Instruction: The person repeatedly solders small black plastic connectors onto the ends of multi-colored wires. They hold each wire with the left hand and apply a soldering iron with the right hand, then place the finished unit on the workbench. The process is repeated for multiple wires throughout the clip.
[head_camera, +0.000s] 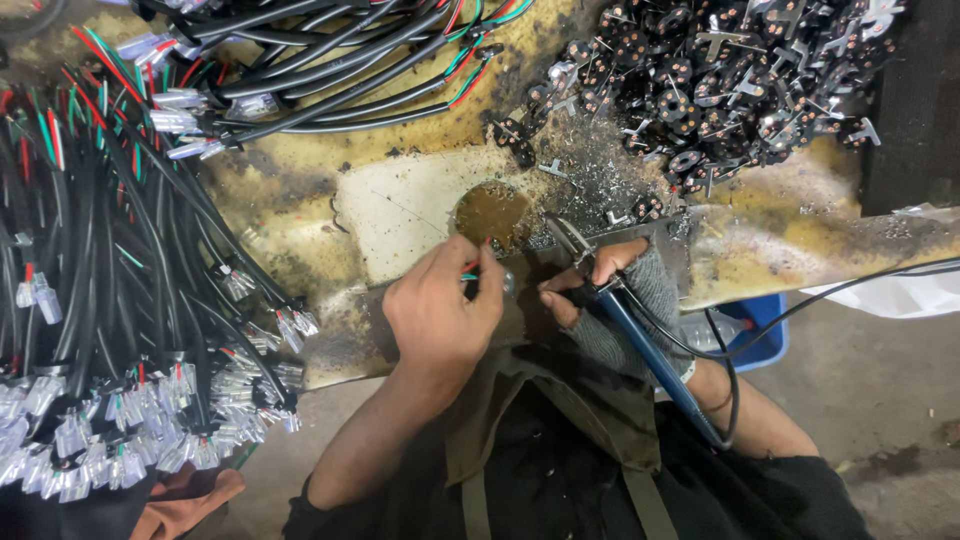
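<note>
My left hand (440, 315) pinches the end of a thin cable with red and green wires (470, 270) at the near edge of the stained workbench (400, 210). My right hand (610, 295), in a grey fingerless glove, grips a blue-handled soldering iron (650, 355) whose tip points toward the wire ends. The two hands almost touch over the bench edge. A black cord (800, 305) runs from the iron's handle off to the right.
Bundles of black cables with clear connectors (120, 400) fill the left side and top. A heap of small black plug parts with metal pins (720, 80) lies at top right. A round brown patch (490, 212) sits just beyond the hands. A blue bin (760, 340) stands below the bench.
</note>
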